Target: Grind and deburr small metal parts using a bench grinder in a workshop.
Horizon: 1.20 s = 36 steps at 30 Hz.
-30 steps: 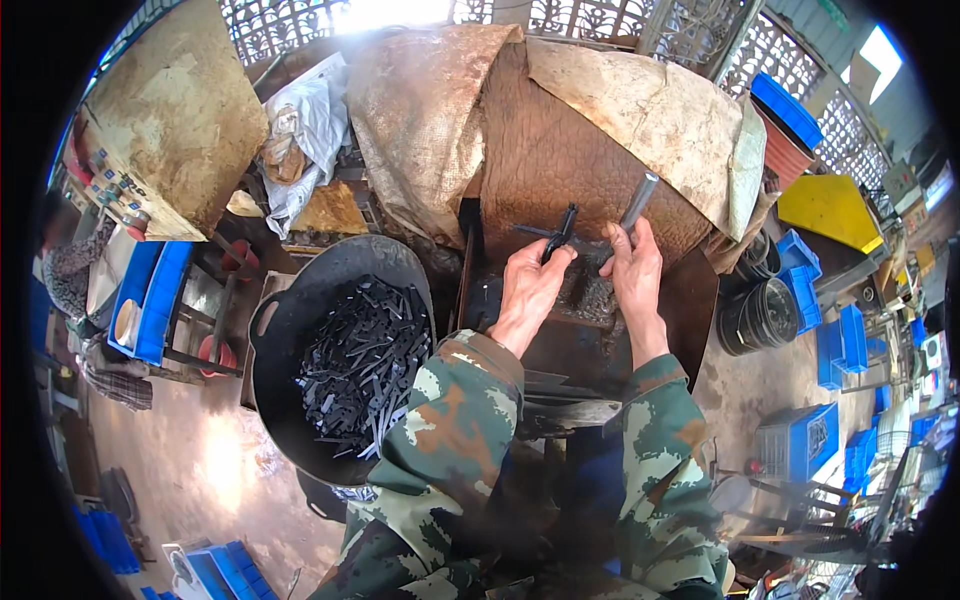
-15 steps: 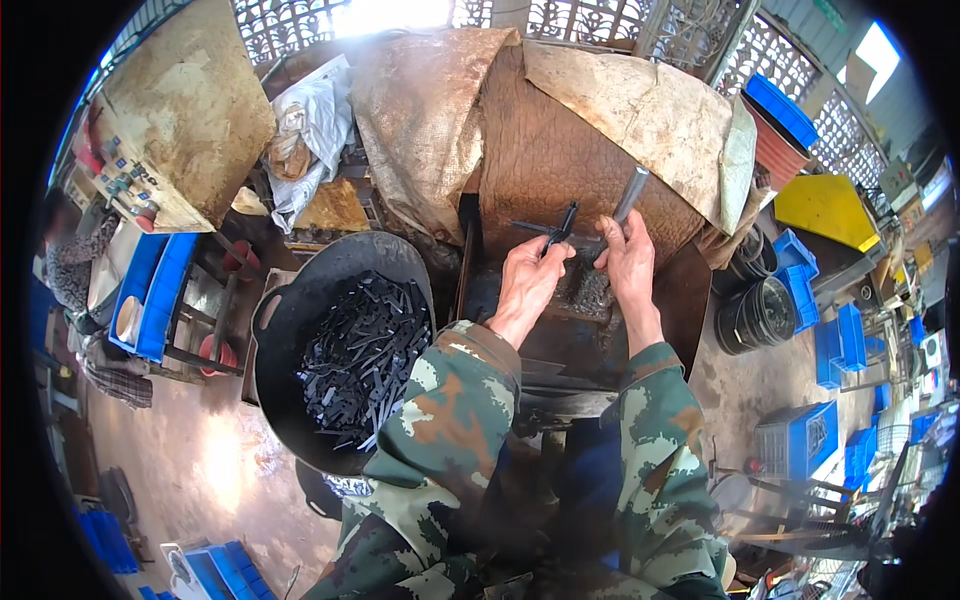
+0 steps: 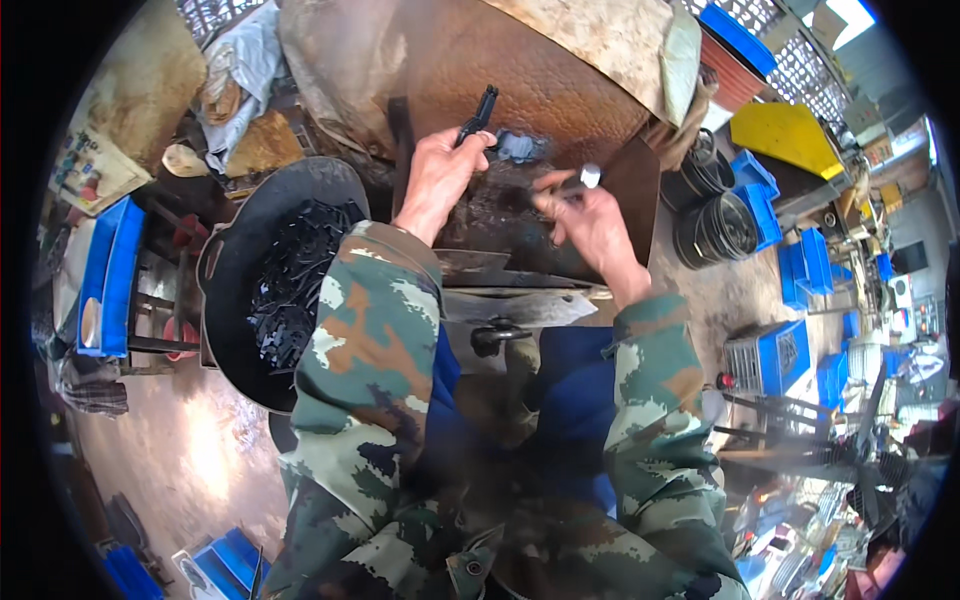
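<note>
My left hand [image 3: 438, 172] grips a small dark metal piece [image 3: 476, 115] and holds it up over a rusty brown work surface [image 3: 560, 90]. My right hand [image 3: 590, 218] is closed around a grey metal rod [image 3: 585, 178] whose bright end points up. Both hands hover over a dark stained metal plate [image 3: 500, 215], about a hand's width apart. To my left a large black pan [image 3: 230, 270] holds a heap of several dark metal pieces [image 3: 295, 275]. Both sleeves are camouflage.
Blue crates stand at the left [image 3: 105, 270] and at the right [image 3: 775, 355]. Stacked black rings [image 3: 715, 225] and a yellow sheet [image 3: 790, 135] lie right of the bench. Crumpled sacks [image 3: 235, 70] sit at the back left. A flat metal bar [image 3: 520, 305] lies before my knees.
The view has come closer to the bench. My left hand has lifted its dark piece, and my right hand has pulled back toward me and lowered the rod.
</note>
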### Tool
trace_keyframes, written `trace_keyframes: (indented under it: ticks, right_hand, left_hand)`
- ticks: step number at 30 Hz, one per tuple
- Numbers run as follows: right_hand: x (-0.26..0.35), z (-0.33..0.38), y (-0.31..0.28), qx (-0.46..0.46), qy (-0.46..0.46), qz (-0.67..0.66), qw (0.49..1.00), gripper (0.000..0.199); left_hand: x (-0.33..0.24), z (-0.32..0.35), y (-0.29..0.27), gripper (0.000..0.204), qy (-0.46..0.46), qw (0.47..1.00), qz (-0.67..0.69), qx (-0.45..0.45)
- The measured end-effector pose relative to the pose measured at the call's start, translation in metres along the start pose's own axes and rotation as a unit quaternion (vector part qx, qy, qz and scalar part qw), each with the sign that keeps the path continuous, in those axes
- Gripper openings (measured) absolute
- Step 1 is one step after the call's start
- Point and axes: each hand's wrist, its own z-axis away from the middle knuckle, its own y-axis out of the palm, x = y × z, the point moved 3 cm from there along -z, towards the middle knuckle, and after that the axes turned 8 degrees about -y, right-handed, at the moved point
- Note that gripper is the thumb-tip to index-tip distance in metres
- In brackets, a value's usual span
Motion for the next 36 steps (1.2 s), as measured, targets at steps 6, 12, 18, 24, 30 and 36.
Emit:
trace_keyframes:
  ticks: [6,12,18,24,30,36]
  right_hand:
    - [0.009,0.08,0.013,0.138,-0.255,0.281,0.915,0.039]
    - [-0.005,0.093,0.014,0.187,-0.165,0.295,0.923,0.045]
    - [-0.009,0.058,-0.012,0.032,-0.187,0.261,0.946,0.028]
    - [-0.018,0.023,-0.023,-0.026,-0.059,0.185,0.981,0.024]
    - [-0.023,0.0,-0.012,-0.06,0.02,-0.118,0.991,0.037]
    - [-0.017,0.0,0.001,-0.104,0.012,-0.33,0.938,0.027]
  left_hand:
    - [0.019,-0.004,0.009,0.028,0.013,0.985,-0.171,0.035]
    - [0.03,-0.003,0.012,0.026,0.093,0.904,-0.415,0.04]
    - [0.061,-0.015,0.006,0.023,0.085,0.875,-0.462,0.117]
    - [0.056,-0.02,0.011,0.02,0.098,0.891,-0.433,0.099]
    - [0.025,-0.005,0.026,0.022,-0.049,0.963,-0.203,0.17]
    - [0.014,0.024,0.048,0.021,-0.117,0.965,-0.023,0.233]
